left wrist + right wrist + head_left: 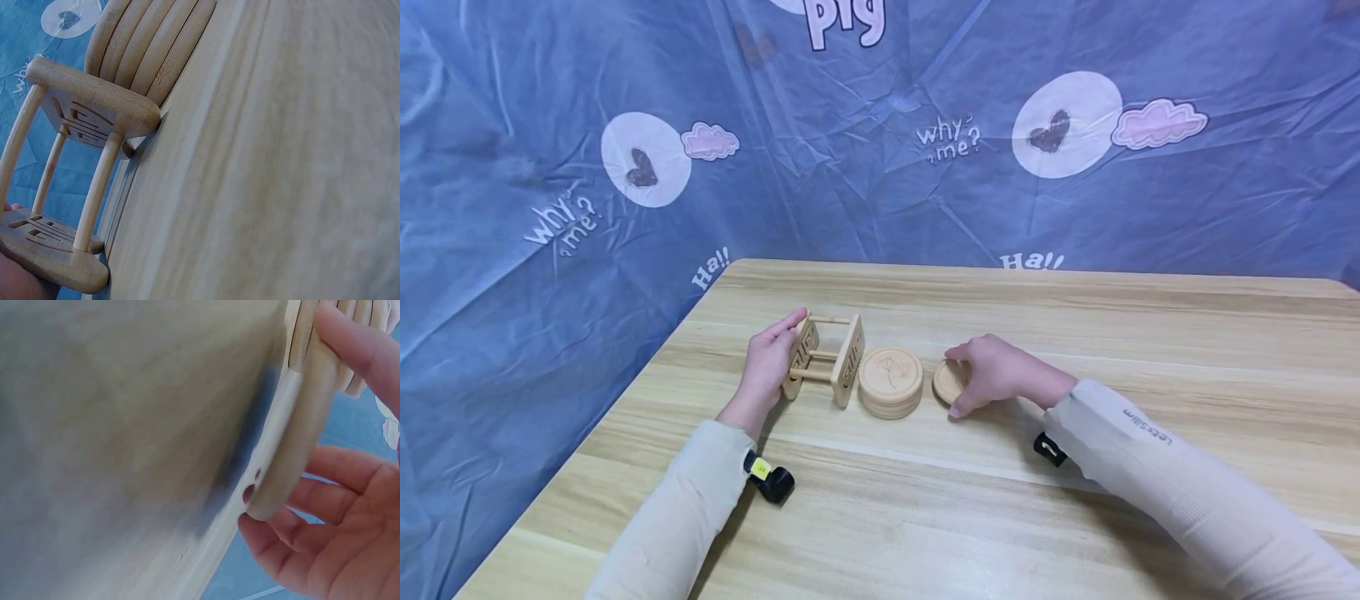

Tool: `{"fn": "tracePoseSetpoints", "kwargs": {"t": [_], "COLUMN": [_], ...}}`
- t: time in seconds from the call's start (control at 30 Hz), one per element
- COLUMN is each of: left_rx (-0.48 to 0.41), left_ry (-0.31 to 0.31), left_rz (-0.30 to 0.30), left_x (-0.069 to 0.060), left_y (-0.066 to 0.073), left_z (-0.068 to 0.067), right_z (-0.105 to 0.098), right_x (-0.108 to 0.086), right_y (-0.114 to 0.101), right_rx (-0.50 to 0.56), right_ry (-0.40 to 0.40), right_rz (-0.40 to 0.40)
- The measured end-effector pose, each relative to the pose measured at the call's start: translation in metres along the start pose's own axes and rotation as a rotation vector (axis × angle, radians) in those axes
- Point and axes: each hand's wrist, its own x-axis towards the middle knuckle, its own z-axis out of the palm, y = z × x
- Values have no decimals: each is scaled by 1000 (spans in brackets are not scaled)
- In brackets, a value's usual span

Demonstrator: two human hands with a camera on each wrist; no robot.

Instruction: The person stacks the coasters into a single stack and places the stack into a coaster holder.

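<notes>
My left hand [766, 367] holds the left side plate of a wooden rack [848, 360], two carved end plates joined by round rods, standing on the table. In the left wrist view the rack [94, 100] shows its rods, with part of the hand [22, 281] at its lower plate. Right beside the rack is a stack of round wooden discs [891, 379], the top one engraved. My right hand [996, 371] grips a single disc [950, 381] by its edge, right of the stack. In the right wrist view, thumb and curled fingers surround this disc [294, 437].
The light wood table [880, 517] extends around the objects, its far edge against a blue printed cloth [880, 183] that also hangs along the left side. Black wrist devices sit on both sleeves, the left one [775, 483] close above the tabletop.
</notes>
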Motion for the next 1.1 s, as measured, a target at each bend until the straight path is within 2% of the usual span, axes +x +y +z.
{"fn": "tracePoseSetpoints", "kwargs": {"t": [0.43,0.73,0.93,1.1], "left_rx": [-5,-14,-11,-9], "left_ry": [2,3,3,1], "left_rz": [3,14,-2,-7], "left_x": [0,-1,-1,-1], "left_y": [0,0,1,0], "left_z": [0,1,1,0], "right_z": [-2,0,1,2], "right_x": [0,3,3,5], "right_y": [-1,-7,-15,-23], "right_rx": [138,169,224,250], "right_ry": [167,277,304,285], "right_rz": [-4,-17,-18,-20]}}
